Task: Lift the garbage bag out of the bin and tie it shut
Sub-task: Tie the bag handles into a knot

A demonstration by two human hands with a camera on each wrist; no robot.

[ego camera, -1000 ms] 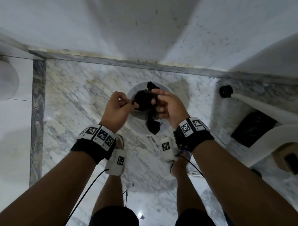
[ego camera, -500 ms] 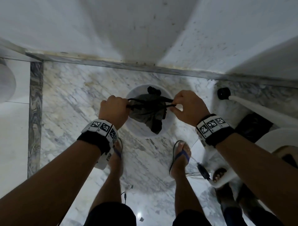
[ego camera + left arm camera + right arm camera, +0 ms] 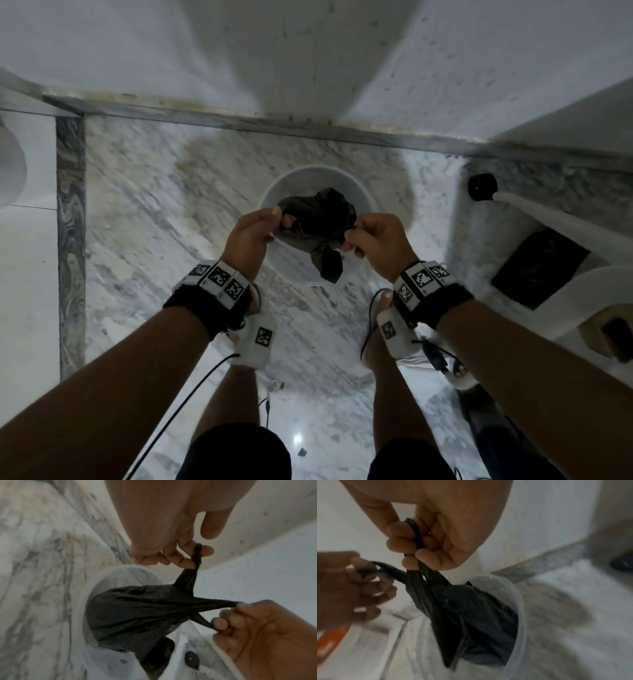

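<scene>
A small black garbage bag (image 3: 318, 219) hangs over the round white bin (image 3: 308, 171) on the marble floor. My left hand (image 3: 279, 219) pinches one twisted end of the bag's top, and my right hand (image 3: 349, 236) pinches the other. In the left wrist view the left hand (image 3: 197, 555) holds a thin black end upward, while the right hand (image 3: 228, 615) pulls two strands sideways from the bag (image 3: 137, 612). From the right wrist, the right hand (image 3: 414, 545) grips a strand above the bag (image 3: 471, 615), and the left hand (image 3: 368, 577) holds a looped strand. The bag's bottom sits inside the bin's rim (image 3: 520, 601).
The bin stands close to a white wall (image 3: 308, 51) with a grey skirting strip. A white piece of furniture with a black pad (image 3: 537, 267) and a black round foot (image 3: 483, 186) is at the right. My feet in sandals and loose cables (image 3: 435, 356) are just behind the bin.
Half a second ago my hands were pulled wide apart, stretching the bag's ends taut. They have come back closer together over the bin, and the bag's top hangs bunched between them.
</scene>
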